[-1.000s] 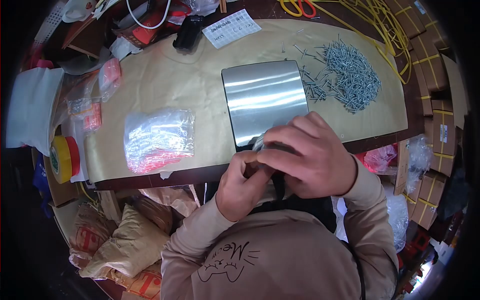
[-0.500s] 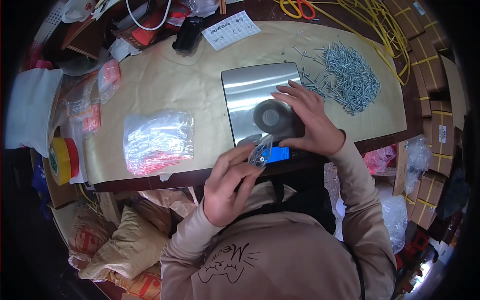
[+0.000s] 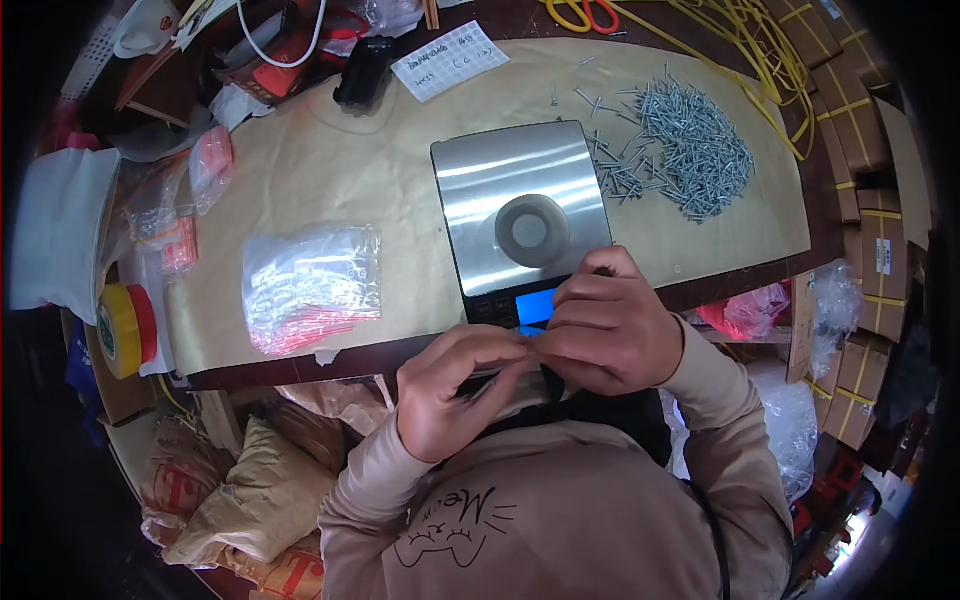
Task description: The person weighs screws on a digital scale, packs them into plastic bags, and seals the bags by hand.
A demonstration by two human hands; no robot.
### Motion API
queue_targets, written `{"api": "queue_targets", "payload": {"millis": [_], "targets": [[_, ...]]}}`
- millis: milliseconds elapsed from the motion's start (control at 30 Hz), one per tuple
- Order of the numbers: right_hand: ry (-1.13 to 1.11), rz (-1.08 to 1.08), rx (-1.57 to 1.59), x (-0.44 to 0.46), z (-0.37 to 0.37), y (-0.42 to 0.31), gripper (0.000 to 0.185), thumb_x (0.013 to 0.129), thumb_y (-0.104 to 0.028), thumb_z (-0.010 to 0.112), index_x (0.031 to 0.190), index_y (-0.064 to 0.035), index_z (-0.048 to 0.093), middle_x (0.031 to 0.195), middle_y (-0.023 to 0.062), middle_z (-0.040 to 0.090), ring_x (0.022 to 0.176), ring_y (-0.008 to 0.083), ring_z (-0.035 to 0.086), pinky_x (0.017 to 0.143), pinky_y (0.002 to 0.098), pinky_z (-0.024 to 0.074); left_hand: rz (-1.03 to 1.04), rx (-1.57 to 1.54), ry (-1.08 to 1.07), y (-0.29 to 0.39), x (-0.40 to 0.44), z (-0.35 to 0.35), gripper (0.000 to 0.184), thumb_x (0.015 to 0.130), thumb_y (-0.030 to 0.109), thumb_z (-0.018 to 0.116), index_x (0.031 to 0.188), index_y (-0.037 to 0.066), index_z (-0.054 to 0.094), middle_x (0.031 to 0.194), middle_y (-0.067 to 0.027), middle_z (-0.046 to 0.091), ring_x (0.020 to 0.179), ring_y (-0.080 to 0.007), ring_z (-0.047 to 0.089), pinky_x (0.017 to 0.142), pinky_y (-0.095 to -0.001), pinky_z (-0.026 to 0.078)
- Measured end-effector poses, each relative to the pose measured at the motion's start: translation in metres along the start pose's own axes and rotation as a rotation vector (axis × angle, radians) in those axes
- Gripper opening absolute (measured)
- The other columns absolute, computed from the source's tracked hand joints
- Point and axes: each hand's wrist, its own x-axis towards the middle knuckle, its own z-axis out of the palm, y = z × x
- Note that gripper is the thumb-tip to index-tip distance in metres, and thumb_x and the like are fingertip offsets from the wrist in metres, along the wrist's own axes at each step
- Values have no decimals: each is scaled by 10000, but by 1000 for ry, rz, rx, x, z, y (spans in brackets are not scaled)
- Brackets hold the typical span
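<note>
My left hand [image 3: 452, 385] and my right hand [image 3: 615, 325] meet in front of the digital scale [image 3: 480, 175], fingertips pinched together on a small clear plastic bag [image 3: 528, 332]. Fingers cover most of that bag, and its contents are hidden now. A round grey cup [image 3: 532, 231] stands on the scale's steel plate, touched by neither hand. Below the plate the blue display [image 3: 535, 308] is lit, partly covered by my right hand. To the right of the scale lies a heap of silvery screws [image 3: 695, 145], with several scattered at its left side.
Flat clear bags with red edges [image 3: 315, 285] lie left of the scale. A handwritten label sheet [image 3: 450, 62], a black object [image 3: 364, 72] and scissors [image 3: 585, 14] are at the back. Tape rolls [image 3: 125, 330] stand at left; cartons [image 3: 880, 250] are stacked right.
My right hand has left the cup and come down to the small bag beside my left hand. The cup stays on the scale. The view has shifted slightly.
</note>
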Motion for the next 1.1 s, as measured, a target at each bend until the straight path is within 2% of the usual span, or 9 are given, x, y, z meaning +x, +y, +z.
{"api": "queue_targets", "payload": {"millis": [67, 167, 367, 467, 767, 800, 900, 1033, 1100], "targets": [[4, -1, 3, 1, 1, -1, 164, 659, -127, 757, 762, -124, 628, 721, -19, 569, 711, 159, 579, 728, 342, 351, -55, -2, 9, 2, -2, -1, 189, 744, -136, 651, 884, -11, 634, 995, -136, 648, 891, -187, 651, 760, -287, 533], [-3, -1, -12, 2, 7, -6, 192, 664, -180, 776, 702, -120, 597, 665, -23, 522, 689, 155, 559, 713, 335, 350, -62, 9, -13, 1, -3, 2, 218, 749, -99, 662, 932, 5, 605, 893, -119, 644, 801, -260, 652, 704, -328, 521], [-10, -125, -71, 1, -2, -7, 272, 655, -219, 759, 611, -146, 501, 657, -39, 452, 687, 135, 505, 724, 336, 368, -50, -16, -64, 4, -5, -2, 185, 764, -78, 665, 912, 10, 599, 961, -139, 657, 989, -292, 655, 802, -342, 526], [59, -43, -130, -3, -7, -5, 315, 634, -257, 777, 585, -148, 486, 635, -39, 437, 667, 130, 503, 697, 327, 365, -99, -5, 14, -1, -9, -15, 173, 771, -57, 681, 915, 16, 619, 976, -132, 670, 1041, -289, 644, 840, -348, 525], [54, -39, 137, -4, 13, -7, 262, 693, -256, 781, 640, -136, 554, 668, -19, 505, 673, 155, 537, 714, 336, 399, -191, -15, 5, 10, -31, -38, 88, 783, -44, 677, 862, -6, 682, 900, -146, 707, 866, -248, 696, 909, -378, 509], [-53, -8, 129, -7, 8, -4, 134, 753, -198, 744, 754, -123, 633, 724, 7, 574, 714, 181, 566, 724, 353, 418, -185, -20, -20, 11, -36, -48, 112, 776, -62, 671, 876, -18, 693, 894, -138, 709, 824, -228, 698, 830, -367, 537], [72, 243, 78, -25, -1, 19, 90, 797, -145, 698, 875, -110, 669, 782, 36, 618, 737, 212, 577, 726, 352, 424, -437, -76, -59, 8, -71, -88, 138, 768, -104, 644, 866, -25, 699, 885, -128, 711, 752, -211, 692, 689, -362, 547], [177, 700, 4, -51, -12, 51, 245, 831, -2, 554, 1065, -36, 614, 872, 143, 592, 784, 313, 585, 702, 373, 464, -679, 290, -65, 4, -99, -118, 120, 759, -50, 642, 855, -10, 702, 802, -172, 687, 670, -272, 678, 570, -366, 508], [111, 709, -91, -68, -5, 62, 320, 806, 31, 523, 1117, -20, 576, 905, 168, 568, 800, 341, 582, 705, 398, 472, -693, 556, -86, -22, -115, -123, 103, 756, 5, 656, 847, 4, 703, 758, -199, 659, 662, -318, 663, 565, -363, 499]]}}
